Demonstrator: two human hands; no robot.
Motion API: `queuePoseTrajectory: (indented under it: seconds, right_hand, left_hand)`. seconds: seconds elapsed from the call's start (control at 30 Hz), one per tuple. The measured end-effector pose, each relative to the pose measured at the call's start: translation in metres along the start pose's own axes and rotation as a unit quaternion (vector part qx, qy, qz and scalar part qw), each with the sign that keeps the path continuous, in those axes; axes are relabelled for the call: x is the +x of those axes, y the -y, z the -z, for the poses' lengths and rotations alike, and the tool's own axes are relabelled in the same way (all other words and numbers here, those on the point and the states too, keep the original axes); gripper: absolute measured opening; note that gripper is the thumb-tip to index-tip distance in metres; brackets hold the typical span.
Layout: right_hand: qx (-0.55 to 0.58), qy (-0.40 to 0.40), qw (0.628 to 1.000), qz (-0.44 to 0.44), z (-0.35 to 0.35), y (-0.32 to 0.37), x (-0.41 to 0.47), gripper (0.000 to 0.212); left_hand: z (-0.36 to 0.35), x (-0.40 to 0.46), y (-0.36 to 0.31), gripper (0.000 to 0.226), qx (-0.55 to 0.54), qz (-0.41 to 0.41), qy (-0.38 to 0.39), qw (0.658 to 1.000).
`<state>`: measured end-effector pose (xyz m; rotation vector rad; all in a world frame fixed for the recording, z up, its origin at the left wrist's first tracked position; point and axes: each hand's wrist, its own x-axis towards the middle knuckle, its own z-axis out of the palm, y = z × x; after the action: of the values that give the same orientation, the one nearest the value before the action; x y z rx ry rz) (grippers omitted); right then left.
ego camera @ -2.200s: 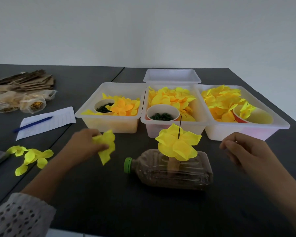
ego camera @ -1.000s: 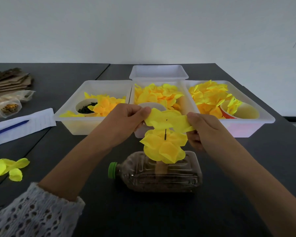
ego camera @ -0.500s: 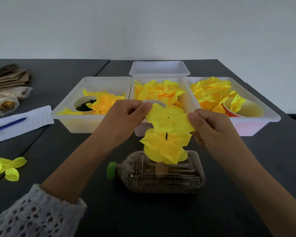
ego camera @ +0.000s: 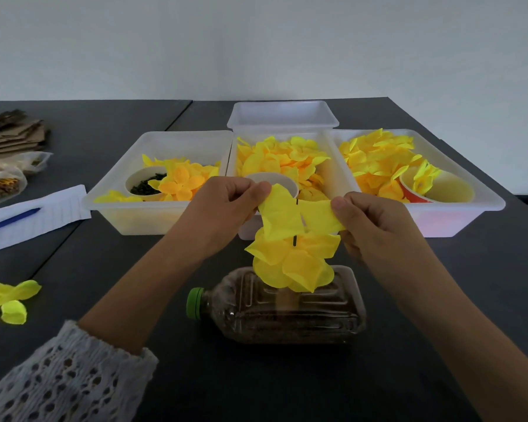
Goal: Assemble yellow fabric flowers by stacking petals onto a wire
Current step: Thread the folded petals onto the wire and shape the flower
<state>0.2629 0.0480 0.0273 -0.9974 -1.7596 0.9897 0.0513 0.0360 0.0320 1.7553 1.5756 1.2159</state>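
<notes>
Plastic bottle (ego camera: 287,309) lies on its side on the worktop (ego camera: 287,385), below both hands. Stacked yellow petals (ego camera: 290,263) sit on the wire (ego camera: 295,240) just under the hands. Left hand (ego camera: 223,214) and right hand (ego camera: 369,226) each pinch an edge of a yellow petal piece (ego camera: 287,217), stretched between them, wire poking through. Petal-filled plastic trays (ego camera: 457,208) sit just beyond the hands.

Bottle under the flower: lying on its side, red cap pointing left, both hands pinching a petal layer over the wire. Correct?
Not quite: the head view shows the cap is green. The rest holds: bottle on its side, left hand and right hand pinching the petal layer over the wire.
</notes>
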Motion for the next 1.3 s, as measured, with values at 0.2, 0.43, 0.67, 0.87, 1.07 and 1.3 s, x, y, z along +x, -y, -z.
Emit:
queuePoseTrajectory:
  seconds: [0.2,0.43,0.67,0.87,1.07,1.3]
  right_hand:
    - [-0.035,-0.002,0.999,-0.019,0.003,-0.003,-0.005,0.044]
    - [-0.096,0.005,0.993,-0.069,-0.002,-0.016,-0.02,0.044]
    - [-0.185,0.011,0.979,-0.085,-0.011,-0.029,-0.035,0.039]
    - [-0.227,-0.003,0.973,-0.047,-0.015,-0.032,-0.038,0.038]
    - [-0.238,0.024,0.97,-0.033,-0.008,-0.029,-0.036,0.052]
    - [-0.295,-0.12,0.948,0.021,0.063,-0.034,0.021,0.027]
  left_hand:
    - [0.0,-0.007,-0.003,0.048,0.023,0.028,0.033,0.999]
    - [-0.002,-0.02,0.004,0.042,0.137,0.034,0.021,0.99]
    - [-0.013,-0.026,0.013,0.044,0.248,0.058,0.023,0.967]
    - [-0.024,-0.035,0.019,0.039,0.309,0.041,0.003,0.95]
    - [-0.019,-0.033,0.022,0.041,0.21,0.038,0.022,0.977]
    - [-0.007,-0.025,-0.004,0.017,0.056,-0.076,-0.037,0.995]
